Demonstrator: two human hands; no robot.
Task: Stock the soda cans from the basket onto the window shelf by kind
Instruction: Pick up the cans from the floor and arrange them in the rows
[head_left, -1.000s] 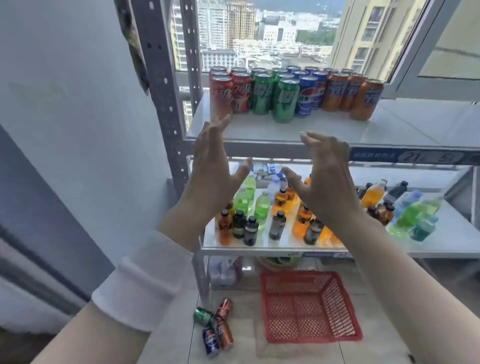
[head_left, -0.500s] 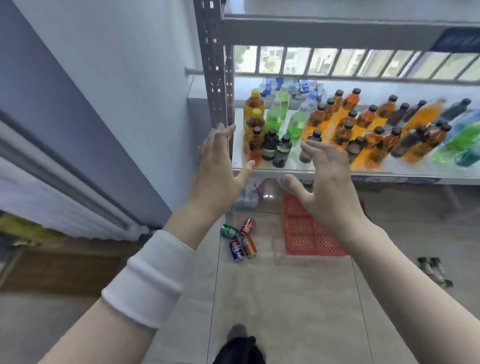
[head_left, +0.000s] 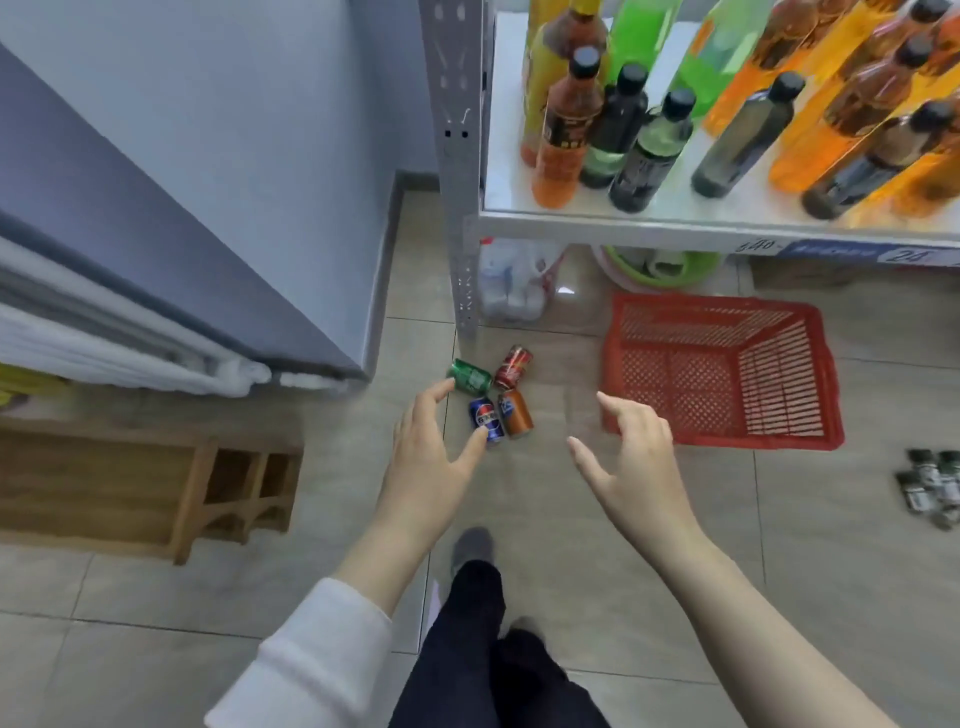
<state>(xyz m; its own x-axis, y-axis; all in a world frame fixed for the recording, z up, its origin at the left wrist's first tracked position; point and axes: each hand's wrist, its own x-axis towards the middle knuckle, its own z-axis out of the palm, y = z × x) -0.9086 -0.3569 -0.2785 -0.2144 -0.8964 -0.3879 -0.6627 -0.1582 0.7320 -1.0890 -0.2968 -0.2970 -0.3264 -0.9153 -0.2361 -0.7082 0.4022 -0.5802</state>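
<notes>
Beige tiled floor (head_left: 597, 525) meets a pale blue wall (head_left: 249, 130) — a low wooden stool (head_left: 156, 483) stands left.

A small shop: price-tagged metal shelf (head_left: 675, 226) of bottled drinks (head_left: 644, 150), tiled floor.

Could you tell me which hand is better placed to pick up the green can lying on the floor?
Left. The left hand is open with its fingers right beside the green can; the right hand hovers nearer the red basket.
</notes>
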